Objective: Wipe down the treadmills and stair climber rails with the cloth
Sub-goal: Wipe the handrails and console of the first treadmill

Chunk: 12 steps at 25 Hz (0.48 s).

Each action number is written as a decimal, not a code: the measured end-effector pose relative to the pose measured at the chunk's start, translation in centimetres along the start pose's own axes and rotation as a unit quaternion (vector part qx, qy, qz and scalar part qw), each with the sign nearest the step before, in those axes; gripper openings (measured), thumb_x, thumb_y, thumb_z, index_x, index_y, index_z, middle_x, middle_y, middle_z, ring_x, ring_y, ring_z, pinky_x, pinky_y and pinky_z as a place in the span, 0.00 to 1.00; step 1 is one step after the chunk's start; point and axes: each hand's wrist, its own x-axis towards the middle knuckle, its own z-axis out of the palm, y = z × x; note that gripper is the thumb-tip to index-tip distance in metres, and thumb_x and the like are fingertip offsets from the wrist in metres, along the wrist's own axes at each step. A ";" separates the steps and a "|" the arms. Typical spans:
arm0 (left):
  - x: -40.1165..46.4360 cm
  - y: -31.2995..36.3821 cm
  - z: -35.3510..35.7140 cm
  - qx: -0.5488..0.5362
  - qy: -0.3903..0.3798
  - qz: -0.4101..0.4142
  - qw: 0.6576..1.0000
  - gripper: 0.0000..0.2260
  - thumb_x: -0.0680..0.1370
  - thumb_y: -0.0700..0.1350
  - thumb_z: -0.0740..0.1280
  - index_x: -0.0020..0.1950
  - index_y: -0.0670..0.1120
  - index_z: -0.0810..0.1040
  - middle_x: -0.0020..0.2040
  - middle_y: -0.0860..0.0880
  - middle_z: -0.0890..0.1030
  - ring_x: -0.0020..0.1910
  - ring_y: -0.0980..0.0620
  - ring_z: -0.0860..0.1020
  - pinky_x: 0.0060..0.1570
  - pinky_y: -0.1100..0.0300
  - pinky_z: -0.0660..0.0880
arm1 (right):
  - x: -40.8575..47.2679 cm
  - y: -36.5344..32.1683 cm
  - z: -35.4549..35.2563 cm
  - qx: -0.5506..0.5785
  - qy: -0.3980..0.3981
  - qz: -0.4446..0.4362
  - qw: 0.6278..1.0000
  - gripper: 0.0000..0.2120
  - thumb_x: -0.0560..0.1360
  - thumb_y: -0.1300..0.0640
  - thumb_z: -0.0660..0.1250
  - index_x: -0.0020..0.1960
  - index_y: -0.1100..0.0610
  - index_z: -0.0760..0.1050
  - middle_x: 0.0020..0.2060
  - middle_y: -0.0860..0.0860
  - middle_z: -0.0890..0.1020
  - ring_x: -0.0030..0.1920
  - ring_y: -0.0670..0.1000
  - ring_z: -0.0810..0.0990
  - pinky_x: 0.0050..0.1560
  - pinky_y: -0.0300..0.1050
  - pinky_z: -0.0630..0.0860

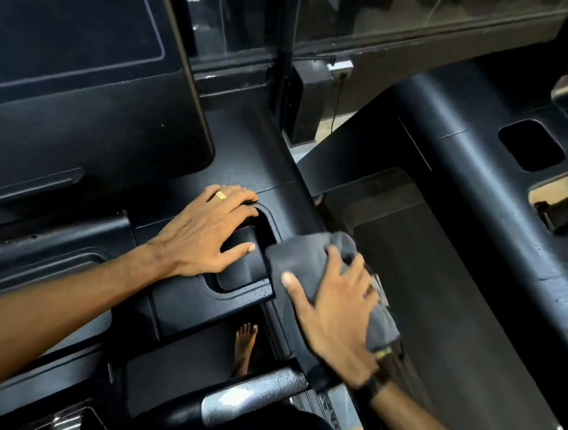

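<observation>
Right hand (pixel 335 314) grips a grey cloth (pixel 307 263), fingers curled over it and thumb splayed on top, pressing the bunched cloth against the right edge of the black treadmill console (pixel 239 157), just right of a recessed cup pocket (pixel 245 263). The cloth drapes down past the console edge under the palm, with a tail hanging near the wrist. A dark band sits on the right wrist (pixel 374 387). Left hand (pixel 207 232) lies flat on the console, fingers straight and spread wide, holding nothing; fingertips reach over the far rim of the pocket, thumb on the insert inside it. A gold ring (pixel 221 195) shows on one finger. Water droplets sit on the console's near edge below the pocket. A silver handrail bar (pixel 253 393) crosses below, near the bottom edge, also wet. A bare foot (pixel 246 346) is visible on the deck beneath the console. To the right, a second treadmill's belt (pixel 429 272) and its thick black side rail (pixel 493 182); hands are well apart from that rail
</observation>
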 end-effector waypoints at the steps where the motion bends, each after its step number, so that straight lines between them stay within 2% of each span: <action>1: -0.1 0.0 0.0 0.001 0.002 0.000 1.000 0.25 0.77 0.61 0.62 0.64 0.43 0.76 0.69 0.45 0.73 0.69 0.45 0.70 0.69 0.49 0.65 | 2.1 -2.2 -0.1 0.016 0.015 -0.016 1.000 0.44 0.73 0.21 0.42 0.77 0.50 0.57 0.73 0.64 0.65 0.70 0.65 0.66 0.65 0.69 0.63; 3: -0.2 0.1 0.0 -0.008 0.000 -0.005 1.000 0.22 0.77 0.60 0.62 0.61 0.44 0.76 0.68 0.45 0.73 0.69 0.46 0.70 0.69 0.50 0.65 | 7.8 -4.6 -0.8 0.081 -0.004 -0.037 0.996 0.41 0.74 0.23 0.46 0.77 0.48 0.56 0.72 0.62 0.66 0.69 0.65 0.66 0.66 0.66 0.62; 5: -0.3 0.3 -0.1 -0.024 -0.004 -0.007 1.000 0.18 0.78 0.58 0.63 0.57 0.46 0.75 0.68 0.45 0.73 0.69 0.46 0.70 0.69 0.50 0.65 | 13.1 -3.8 -1.2 0.187 -0.071 -0.015 0.980 0.37 0.76 0.26 0.52 0.78 0.47 0.58 0.73 0.59 0.68 0.71 0.63 0.66 0.71 0.62 0.62; 7: -0.4 0.3 -0.1 -0.037 0.006 -0.012 0.999 0.15 0.78 0.57 0.63 0.53 0.47 0.73 0.68 0.45 0.73 0.69 0.46 0.70 0.70 0.51 0.64 | 15.2 -1.7 -1.4 0.334 -0.166 0.029 0.928 0.35 0.78 0.29 0.55 0.78 0.47 0.61 0.75 0.54 0.68 0.75 0.58 0.66 0.75 0.56 0.60; 8: -0.6 0.3 0.0 -0.040 0.009 -0.014 0.999 0.14 0.78 0.57 0.63 0.53 0.47 0.73 0.67 0.46 0.73 0.68 0.46 0.70 0.70 0.52 0.64 | 14.6 -0.4 -1.3 0.369 -0.195 0.063 0.906 0.35 0.78 0.29 0.55 0.78 0.47 0.63 0.76 0.52 0.68 0.75 0.56 0.66 0.76 0.54 0.60; 9: -0.6 0.3 0.1 -0.040 0.013 -0.013 0.999 0.14 0.78 0.57 0.64 0.52 0.47 0.72 0.67 0.46 0.73 0.68 0.46 0.70 0.70 0.52 0.63 | 13.2 1.0 -1.2 0.363 -0.206 0.100 0.903 0.36 0.77 0.28 0.54 0.78 0.47 0.64 0.76 0.53 0.69 0.75 0.56 0.66 0.77 0.55 0.60; 10: -0.6 0.2 0.1 -0.038 0.016 -0.012 0.999 0.14 0.78 0.57 0.64 0.53 0.48 0.73 0.67 0.46 0.73 0.68 0.47 0.70 0.71 0.53 0.63 | 11.5 2.2 -0.9 0.321 -0.196 0.130 0.917 0.37 0.77 0.26 0.52 0.78 0.47 0.64 0.75 0.54 0.69 0.75 0.58 0.66 0.76 0.57 0.60; 12: -0.4 0.2 0.2 -0.033 0.014 -0.010 0.999 0.15 0.77 0.58 0.64 0.53 0.48 0.73 0.66 0.46 0.73 0.68 0.47 0.70 0.70 0.53 0.63 | 7.3 3.0 -0.2 0.162 -0.121 0.132 0.970 0.42 0.74 0.24 0.42 0.78 0.49 0.61 0.73 0.59 0.70 0.72 0.63 0.68 0.72 0.63 0.63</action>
